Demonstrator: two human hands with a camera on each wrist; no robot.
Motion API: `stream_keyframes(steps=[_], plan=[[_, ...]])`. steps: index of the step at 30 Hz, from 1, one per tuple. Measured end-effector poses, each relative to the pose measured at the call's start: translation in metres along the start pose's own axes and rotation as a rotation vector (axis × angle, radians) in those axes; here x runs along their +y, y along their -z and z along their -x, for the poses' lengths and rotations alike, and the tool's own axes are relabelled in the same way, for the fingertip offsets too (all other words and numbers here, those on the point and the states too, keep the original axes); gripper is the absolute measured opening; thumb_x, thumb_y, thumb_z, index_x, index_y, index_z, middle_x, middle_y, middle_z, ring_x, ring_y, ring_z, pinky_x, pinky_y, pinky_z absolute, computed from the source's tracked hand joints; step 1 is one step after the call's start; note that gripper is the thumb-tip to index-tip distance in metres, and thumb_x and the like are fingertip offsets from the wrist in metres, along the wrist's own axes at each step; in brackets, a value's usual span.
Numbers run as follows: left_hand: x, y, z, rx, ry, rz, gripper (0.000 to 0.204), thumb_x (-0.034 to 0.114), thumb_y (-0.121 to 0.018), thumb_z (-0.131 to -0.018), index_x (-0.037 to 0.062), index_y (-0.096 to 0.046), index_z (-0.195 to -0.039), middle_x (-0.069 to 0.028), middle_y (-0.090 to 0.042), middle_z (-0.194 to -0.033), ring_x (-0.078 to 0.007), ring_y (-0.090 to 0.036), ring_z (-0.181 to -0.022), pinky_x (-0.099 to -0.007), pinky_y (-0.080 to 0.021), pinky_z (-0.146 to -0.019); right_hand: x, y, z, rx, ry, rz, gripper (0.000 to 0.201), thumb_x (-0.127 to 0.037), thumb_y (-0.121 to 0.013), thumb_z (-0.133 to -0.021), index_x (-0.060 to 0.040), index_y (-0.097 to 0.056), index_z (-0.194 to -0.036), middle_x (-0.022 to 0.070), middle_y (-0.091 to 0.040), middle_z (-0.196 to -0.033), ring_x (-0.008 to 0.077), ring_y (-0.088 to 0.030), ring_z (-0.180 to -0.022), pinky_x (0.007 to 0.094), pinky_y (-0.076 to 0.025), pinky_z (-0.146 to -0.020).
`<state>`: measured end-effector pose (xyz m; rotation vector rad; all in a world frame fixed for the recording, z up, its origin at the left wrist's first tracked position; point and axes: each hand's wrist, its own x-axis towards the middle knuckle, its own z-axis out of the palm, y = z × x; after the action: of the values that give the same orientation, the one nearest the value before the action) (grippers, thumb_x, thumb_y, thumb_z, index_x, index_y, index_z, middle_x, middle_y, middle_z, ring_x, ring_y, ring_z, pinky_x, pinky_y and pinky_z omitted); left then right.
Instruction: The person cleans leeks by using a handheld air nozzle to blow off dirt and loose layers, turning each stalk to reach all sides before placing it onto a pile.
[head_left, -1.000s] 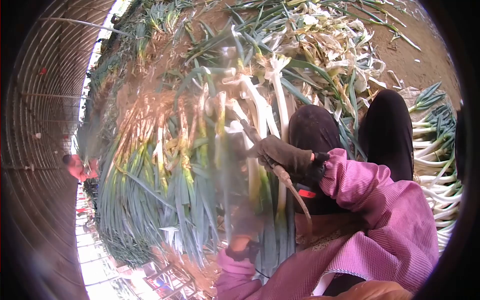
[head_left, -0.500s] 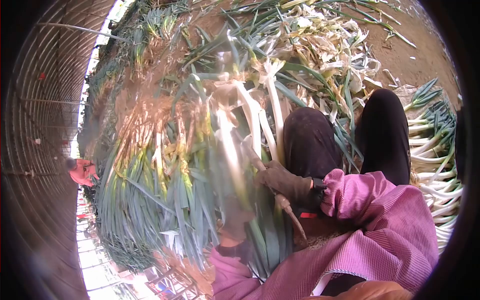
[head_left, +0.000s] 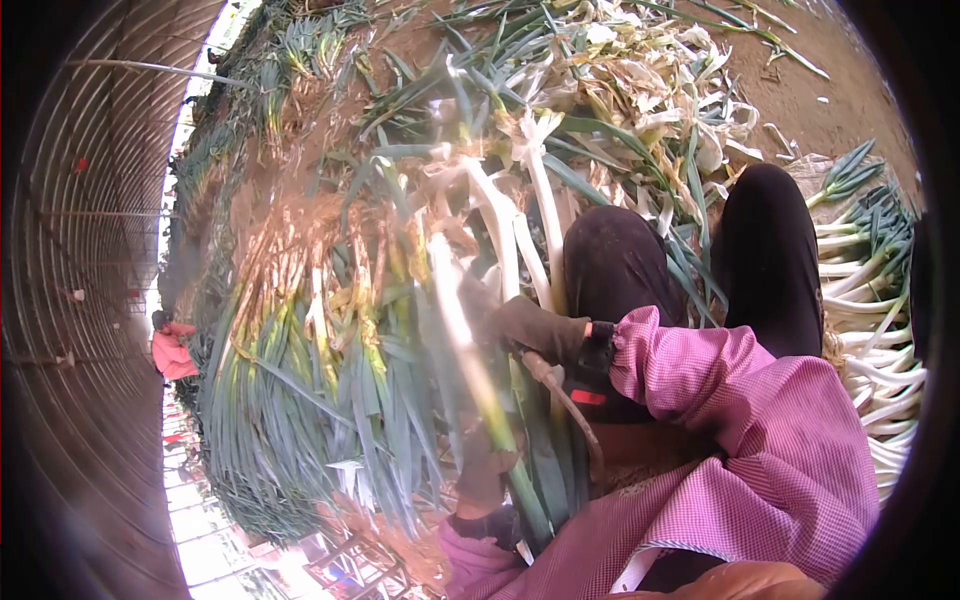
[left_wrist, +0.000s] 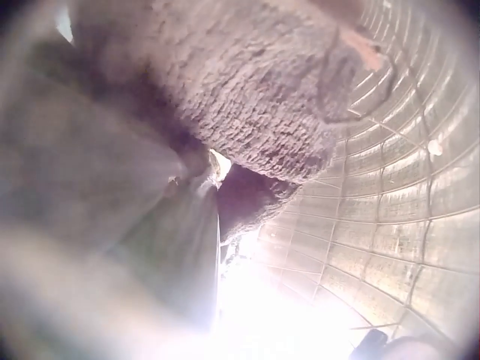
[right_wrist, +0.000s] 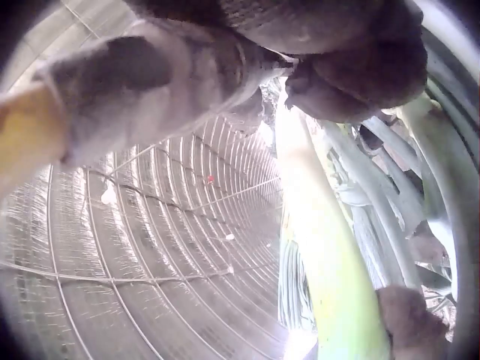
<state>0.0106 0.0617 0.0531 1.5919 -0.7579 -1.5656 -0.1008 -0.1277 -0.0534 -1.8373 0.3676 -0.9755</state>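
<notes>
A long leek [head_left: 452, 300] slants down through the middle of the head view, white shank at the top and green leaves at the bottom. My gloved left hand [head_left: 485, 465] grips it at the leaf end; the left wrist view shows the knitted glove [left_wrist: 247, 90] curled over the green leaves [left_wrist: 176, 247]. My gloved right hand [head_left: 540, 328] holds a wand with a hose [head_left: 582, 420] trailing from it, close beside the shank. In the right wrist view the wand's taped handle [right_wrist: 150, 82] lies in the curled fingers, with the leek [right_wrist: 319, 232] just below.
Untrimmed leeks [head_left: 300, 380] lie in a wide row at left. White-shanked leeks [head_left: 500, 220] lean beside my knee [head_left: 615, 255]. Peeled husks [head_left: 650, 80] heap beyond, and more white leeks [head_left: 860, 310] lie at right. Another person [head_left: 173, 345] is far left.
The leek, blurred half a second ago, now shows sharper. My right hand has shifted left and up with the wand, and my left hand has come slightly down and right.
</notes>
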Motion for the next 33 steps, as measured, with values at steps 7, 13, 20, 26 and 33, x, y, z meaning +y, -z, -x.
stream_keyframes(steps=[7,13,20,26,33], plan=[[-0.002,-0.021,0.047,-0.037,0.069,0.239,0.061,0.026,-0.075,-0.058,-0.0016,-0.048,-0.106,-0.0067,-0.053,-0.077,-0.0183,-0.053,-0.066,-0.0292,-0.045,-0.056,-0.005,0.009,-0.007,0.029,-0.073,0.004,0.018,-0.017,-0.053,-0.079,-0.0069,-0.058,-0.093,0.0108,-0.055,-0.062,0.0258,-0.056,-0.055,0.0335,-0.043,-0.051],[0.019,-0.017,0.025,-0.08,-0.028,0.11,0.054,0.024,-0.071,-0.067,-0.0006,-0.048,-0.109,-0.0051,-0.053,-0.077,-0.0144,-0.052,-0.064,-0.0263,-0.044,-0.055,-0.07,0.038,0.02,0.056,-0.093,-0.19,0.013,-0.016,-0.056,-0.076,-0.007,-0.059,-0.084,0.0084,-0.051,-0.055,0.0221,-0.052,-0.047,0.0308,-0.041,-0.046],[0.035,-0.034,-0.027,0.003,-0.319,-0.603,0.042,0.011,-0.055,-0.074,-0.0021,-0.05,-0.113,-0.0143,-0.061,-0.093,-0.0237,-0.061,-0.08,-0.0312,-0.049,-0.07,-0.107,0.055,0.069,0.314,0.098,0.089,0.017,-0.018,-0.061,-0.075,-0.0021,-0.06,-0.081,0.0054,-0.051,-0.054,0.0181,-0.048,-0.044,0.0293,-0.039,-0.045],[-0.089,0.005,-0.101,0.078,-0.546,-1.536,0.045,0.014,-0.057,-0.077,0.0008,-0.046,-0.118,-0.0203,-0.059,-0.097,-0.0369,-0.057,-0.086,-0.0395,-0.047,-0.075,-0.116,0.045,0.095,0.404,-0.236,-0.364,0.016,-0.018,-0.058,-0.076,-0.002,-0.057,-0.071,0.0068,-0.055,-0.059,0.0205,-0.053,-0.05,0.0309,-0.041,-0.048],[-0.034,-0.046,-0.06,0.008,-0.64,-1.3,0.046,0.013,-0.054,-0.079,-0.0013,-0.041,-0.121,-0.0209,-0.05,-0.11,-0.0354,-0.051,-0.098,-0.039,-0.042,-0.084,-0.104,0.043,0.089,0.192,-0.047,0.159,0.048,-0.027,-0.069,-0.059,-0.01,-0.06,-0.103,0.0118,-0.061,-0.089,0.0283,-0.059,-0.084,0.0324,-0.045,-0.072]])
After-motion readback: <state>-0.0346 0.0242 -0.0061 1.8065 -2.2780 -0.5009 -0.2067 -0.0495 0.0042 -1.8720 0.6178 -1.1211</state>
